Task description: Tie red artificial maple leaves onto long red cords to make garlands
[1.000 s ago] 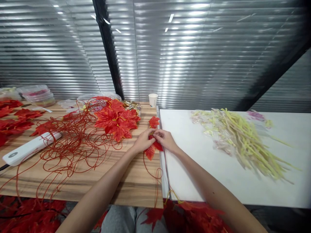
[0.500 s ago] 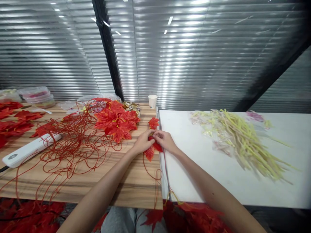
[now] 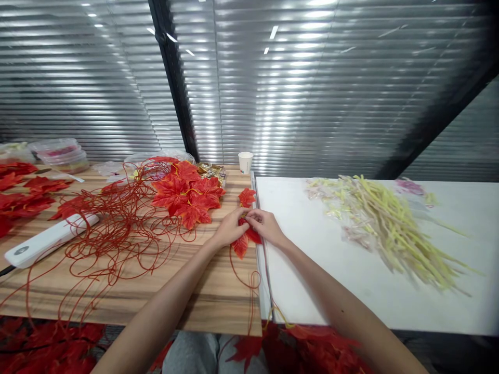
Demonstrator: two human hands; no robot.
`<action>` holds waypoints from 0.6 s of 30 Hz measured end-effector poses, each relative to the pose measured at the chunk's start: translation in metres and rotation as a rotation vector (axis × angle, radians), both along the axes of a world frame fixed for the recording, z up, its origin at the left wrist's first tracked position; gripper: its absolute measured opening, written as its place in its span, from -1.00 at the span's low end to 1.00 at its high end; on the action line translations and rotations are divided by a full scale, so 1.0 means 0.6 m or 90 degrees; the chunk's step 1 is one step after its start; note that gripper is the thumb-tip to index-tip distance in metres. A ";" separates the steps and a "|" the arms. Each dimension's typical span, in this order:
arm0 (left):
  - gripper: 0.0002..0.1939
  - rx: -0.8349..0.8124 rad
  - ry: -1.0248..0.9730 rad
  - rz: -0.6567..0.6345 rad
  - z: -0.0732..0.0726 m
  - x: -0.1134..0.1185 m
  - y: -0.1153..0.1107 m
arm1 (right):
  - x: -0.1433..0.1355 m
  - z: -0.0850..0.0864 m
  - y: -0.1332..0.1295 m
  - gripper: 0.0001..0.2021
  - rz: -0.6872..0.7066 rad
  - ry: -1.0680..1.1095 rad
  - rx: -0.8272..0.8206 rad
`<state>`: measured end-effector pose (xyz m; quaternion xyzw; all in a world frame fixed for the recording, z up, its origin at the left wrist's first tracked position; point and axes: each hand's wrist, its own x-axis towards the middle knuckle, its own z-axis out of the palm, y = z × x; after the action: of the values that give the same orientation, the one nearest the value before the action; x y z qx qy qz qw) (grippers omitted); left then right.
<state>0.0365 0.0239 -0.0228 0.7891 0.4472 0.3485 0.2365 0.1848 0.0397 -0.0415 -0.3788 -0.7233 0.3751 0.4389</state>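
**A:** ok so where's the action here?

**B:** Right at the seam where the wooden desk point(image 3: 218, 291) meets the white desk point(image 3: 312, 249). Both hands are pinched shut on a little sprig of red leaves point(image 3: 245, 240), left hand point(image 3: 230, 226) from the wood side, right hand point(image 3: 265, 224) from the white side, fingertips basically touching each other.

**A:** which way is the sprig lying?

**B:** Long axis runs away from the person, roughly along the seam. One leaf point(image 3: 247, 196) sticks out past the fingers toward the window blinds, the others hang back toward the person. A thin red wire point(image 3: 249, 283) trails from it over the near desk edge.

**A:** room to move?

**B:** Plenty on the right: bare white surface between the right hand and the yellow-green stems point(image 3: 393, 228), which sit well apart. Left is tighter, with a pile of red leaves point(image 3: 187, 195) just beside the left hand and a tangle of red wire point(image 3: 117, 228) beyond it. Paper cup point(image 3: 245, 162) sits at the far edge.
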 end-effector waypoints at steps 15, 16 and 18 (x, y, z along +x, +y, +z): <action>-0.58 -0.001 -0.003 -0.002 -0.004 0.000 0.002 | -0.002 -0.005 0.004 -0.87 0.000 -0.005 0.001; -0.58 0.001 -0.003 -0.003 -0.004 0.000 0.001 | -0.001 -0.006 0.004 -0.88 -0.002 -0.008 0.002; -0.58 0.004 -0.004 -0.004 -0.004 0.000 0.002 | -0.001 -0.007 0.005 -0.88 -0.003 -0.009 0.005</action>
<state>0.0364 0.0249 -0.0252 0.7902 0.4430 0.3513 0.2366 0.1840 0.0427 -0.0458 -0.3816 -0.7271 0.3686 0.4357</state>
